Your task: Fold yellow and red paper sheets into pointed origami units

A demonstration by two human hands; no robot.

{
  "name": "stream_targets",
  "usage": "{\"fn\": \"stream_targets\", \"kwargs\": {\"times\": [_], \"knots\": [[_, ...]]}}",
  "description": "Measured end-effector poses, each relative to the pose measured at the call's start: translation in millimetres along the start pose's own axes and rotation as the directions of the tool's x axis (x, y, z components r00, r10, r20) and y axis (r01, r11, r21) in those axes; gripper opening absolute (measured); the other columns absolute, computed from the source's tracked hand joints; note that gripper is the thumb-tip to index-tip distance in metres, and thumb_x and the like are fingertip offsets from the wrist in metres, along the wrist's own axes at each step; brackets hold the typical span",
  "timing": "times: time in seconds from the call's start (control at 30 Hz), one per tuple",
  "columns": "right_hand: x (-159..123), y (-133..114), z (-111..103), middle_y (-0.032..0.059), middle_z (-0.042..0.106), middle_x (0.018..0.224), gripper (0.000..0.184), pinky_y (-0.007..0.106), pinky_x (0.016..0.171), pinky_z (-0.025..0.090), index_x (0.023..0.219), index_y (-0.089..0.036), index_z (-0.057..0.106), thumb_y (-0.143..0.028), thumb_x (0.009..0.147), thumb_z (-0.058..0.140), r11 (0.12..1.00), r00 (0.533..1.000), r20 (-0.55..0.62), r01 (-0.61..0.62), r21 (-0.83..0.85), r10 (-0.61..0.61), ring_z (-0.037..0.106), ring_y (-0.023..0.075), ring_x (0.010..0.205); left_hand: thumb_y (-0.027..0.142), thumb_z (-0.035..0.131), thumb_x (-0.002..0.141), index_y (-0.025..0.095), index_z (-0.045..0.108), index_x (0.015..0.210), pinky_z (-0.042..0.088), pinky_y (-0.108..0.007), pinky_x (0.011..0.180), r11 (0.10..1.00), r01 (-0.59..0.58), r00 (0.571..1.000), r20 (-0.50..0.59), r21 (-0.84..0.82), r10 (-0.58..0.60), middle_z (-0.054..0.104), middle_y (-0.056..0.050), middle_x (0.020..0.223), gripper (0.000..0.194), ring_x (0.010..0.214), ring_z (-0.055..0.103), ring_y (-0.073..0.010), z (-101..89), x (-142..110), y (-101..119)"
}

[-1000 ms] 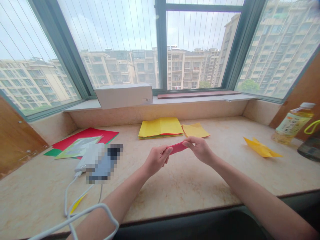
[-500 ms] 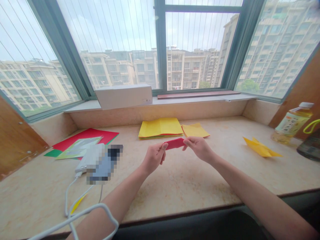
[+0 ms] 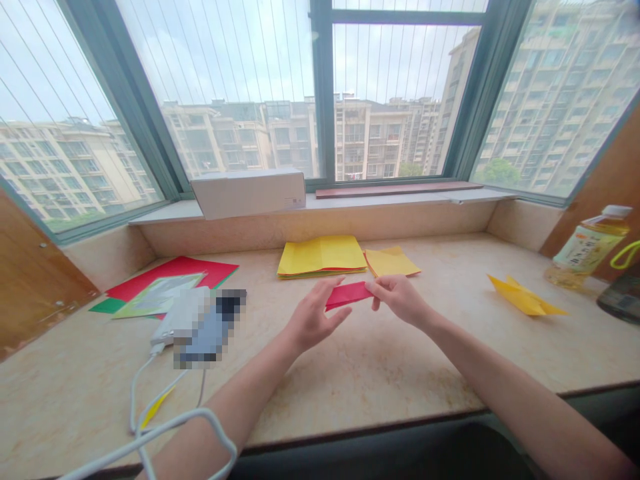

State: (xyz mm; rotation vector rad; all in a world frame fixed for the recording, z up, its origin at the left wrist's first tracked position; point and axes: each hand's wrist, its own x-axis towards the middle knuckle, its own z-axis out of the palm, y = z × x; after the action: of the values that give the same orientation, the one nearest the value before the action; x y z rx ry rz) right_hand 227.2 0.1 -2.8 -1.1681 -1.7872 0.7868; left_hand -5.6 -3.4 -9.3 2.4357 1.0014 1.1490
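Note:
A narrow folded strip of red paper (image 3: 347,294) is held up above the stone counter. My right hand (image 3: 397,298) pinches its right end between thumb and fingers. At the strip's left end, my left hand (image 3: 316,316) is open, with thumb and fingers apart around the paper; whether a finger touches it from behind, I cannot tell. Just beyond the hands lie a stack of yellow paper (image 3: 321,256) and some smaller orange-yellow sheets (image 3: 393,261).
On the left are red paper (image 3: 210,268), a blurred phone (image 3: 207,333), a white device (image 3: 183,313) and a white cable (image 3: 175,421). Folded yellow paper (image 3: 525,298), a drink bottle (image 3: 587,247) and a dark container (image 3: 623,293) stand right. A white box (image 3: 250,195) sits on the ledge.
My left hand has let go of its pinch on the strip's left end and spread its fingers. The right hand keeps hold, and the strip has shifted slightly down.

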Motion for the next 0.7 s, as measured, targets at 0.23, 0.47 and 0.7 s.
{"fn": "stream_targets", "kwargs": {"times": [0.23,0.47,0.7], "knots": [[1.8,0.6,5.8,0.0047,0.067,0.060,0.058,0.027,0.058,0.045,0.067,-0.016,0.066,-0.059,0.096,0.040,0.989,0.998,0.037,0.044,0.141,-0.050,0.059,0.0143,0.055,0.031,0.058,0.091,0.017,0.055,0.128,0.049,-0.037,0.095,0.991,0.116,0.992,0.067,-0.074,-0.111,0.068,-0.011,0.120,0.040,0.108,0.064,-0.0246,2.6,1.5,5.3],[0.0,3.8,8.5,0.0108,0.064,0.118,0.037,0.038,0.083,0.053,0.122,-0.023,0.059,-0.040,0.089,0.063,0.944,0.924,-0.198,0.313,-0.104,-0.329,0.063,0.0237,0.102,0.037,0.052,0.094,0.016,0.057,0.130,0.052,-0.032,0.081,0.955,0.245,0.968,0.097,-0.166,-0.232,0.073,-0.008,0.103,0.042,0.091,0.068,-0.0222,-0.5,4.9,9.3],[-3.3,5.2,9.5,0.0099,0.049,0.137,0.026,0.047,0.105,0.044,0.114,-0.028,0.064,-0.028,0.088,0.066,0.808,0.828,-0.118,0.487,-0.332,-0.548,0.049,0.0270,0.127,0.037,0.048,0.096,0.019,0.061,0.127,0.049,-0.033,0.084,0.967,0.194,0.974,0.152,-0.163,-0.169,0.071,-0.007,0.113,0.038,0.096,0.065,-0.0220,1.9,4.4,7.5]]}}
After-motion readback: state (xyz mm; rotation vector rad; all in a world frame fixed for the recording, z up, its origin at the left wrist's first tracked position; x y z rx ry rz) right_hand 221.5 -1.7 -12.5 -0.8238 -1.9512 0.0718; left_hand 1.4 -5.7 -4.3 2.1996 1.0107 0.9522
